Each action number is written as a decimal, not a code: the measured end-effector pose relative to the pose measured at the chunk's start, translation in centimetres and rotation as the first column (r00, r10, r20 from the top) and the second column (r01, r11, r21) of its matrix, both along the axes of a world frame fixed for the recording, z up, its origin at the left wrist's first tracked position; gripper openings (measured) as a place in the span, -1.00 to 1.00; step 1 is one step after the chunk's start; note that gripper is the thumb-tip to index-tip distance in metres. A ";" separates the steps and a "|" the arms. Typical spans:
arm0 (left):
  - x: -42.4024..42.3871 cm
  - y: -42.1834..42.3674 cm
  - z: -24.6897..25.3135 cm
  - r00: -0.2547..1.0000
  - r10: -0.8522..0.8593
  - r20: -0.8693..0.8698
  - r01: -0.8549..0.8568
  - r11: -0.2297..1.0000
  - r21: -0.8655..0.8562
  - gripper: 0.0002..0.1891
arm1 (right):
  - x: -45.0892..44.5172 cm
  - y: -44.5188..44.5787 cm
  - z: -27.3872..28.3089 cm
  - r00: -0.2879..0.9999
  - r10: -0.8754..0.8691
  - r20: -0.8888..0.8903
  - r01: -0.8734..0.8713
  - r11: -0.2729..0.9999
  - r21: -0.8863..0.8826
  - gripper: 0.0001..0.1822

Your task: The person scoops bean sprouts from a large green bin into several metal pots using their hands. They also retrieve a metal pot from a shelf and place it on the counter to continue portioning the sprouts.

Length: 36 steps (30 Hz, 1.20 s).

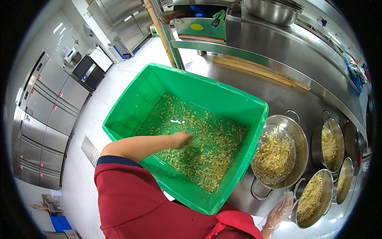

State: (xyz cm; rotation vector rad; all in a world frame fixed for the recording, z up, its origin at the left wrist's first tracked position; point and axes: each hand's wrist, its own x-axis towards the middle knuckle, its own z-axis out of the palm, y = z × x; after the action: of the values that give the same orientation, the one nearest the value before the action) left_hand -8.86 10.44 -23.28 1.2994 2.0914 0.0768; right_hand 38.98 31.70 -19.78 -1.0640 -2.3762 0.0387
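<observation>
My bare left hand reaches into a deep green plastic bin, its fingers curled down at the water; whether they hold anything is hidden. Bean sprouts and loose bean heads float and lie in the water around it. In a clear disposable plastic glove, my right hand is beside the nearest steel pot, its fingertips by the outer wall; I cannot tell if it grips. That pot holds bean sprouts. Next to the bin, a wide two-handled steel pan holds more sprouts.
Farther right are two more steel pots of sprouts, one tall and one small. Wooden strips lie on the steel counter below a steel shelf. A metal post rises behind the bin. Steel refrigerators line the left wall.
</observation>
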 end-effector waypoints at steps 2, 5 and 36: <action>-3.0 -3.9 -0.7 0.987 0.087 -0.134 -0.106 0.984 -0.146 -0.69 | -0.3 -0.1 0.0 1.000 0.005 -0.022 -0.005 1.000 0.005 -0.67; -3.9 -5.3 1.0 0.955 0.291 -0.064 -0.286 0.837 -0.467 -0.59 | -0.5 0.2 -0.4 0.999 0.032 -0.034 -0.032 1.000 0.001 -0.68; 2.9 12.5 3.5 0.907 0.307 0.288 -0.275 0.950 -0.146 -0.36 | 0.8 0.1 -0.9 0.999 -0.033 -0.025 0.032 0.999 -0.032 -0.62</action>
State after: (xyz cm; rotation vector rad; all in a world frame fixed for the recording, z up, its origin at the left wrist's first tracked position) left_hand -5.98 22.93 -19.78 0.8428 1.9725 0.2809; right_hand 39.81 31.80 -20.66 -1.1096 -2.3420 0.0779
